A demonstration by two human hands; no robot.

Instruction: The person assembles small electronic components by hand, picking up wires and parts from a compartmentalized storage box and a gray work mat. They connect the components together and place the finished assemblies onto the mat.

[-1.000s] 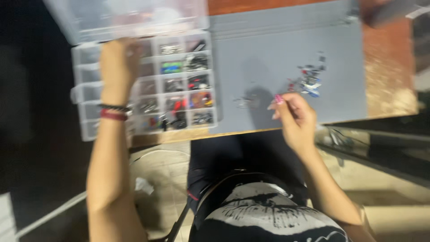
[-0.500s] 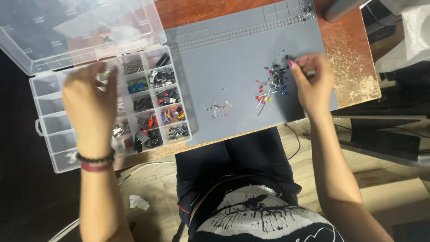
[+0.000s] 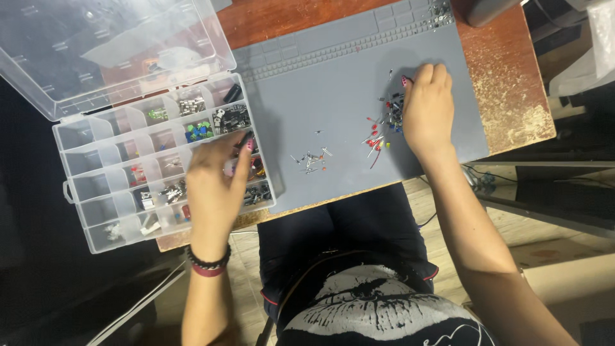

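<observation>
The left hand point(image 3: 214, 186) hovers over the clear compartment box point(image 3: 96, 186), fingers loosely apart; the right hand point(image 3: 428, 109), fingers together, rests on the component pile point(image 3: 384, 128) on the grey mat point(image 3: 333, 83). A smaller scatter point(image 3: 311, 159) lies between. Since half a second ago, the left hand has moved rightward across the box.

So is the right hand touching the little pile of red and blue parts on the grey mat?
Touching. The head view shows the right hand lying on the grey mat, its fingers pressed against the pile of small parts with no gap.
</observation>
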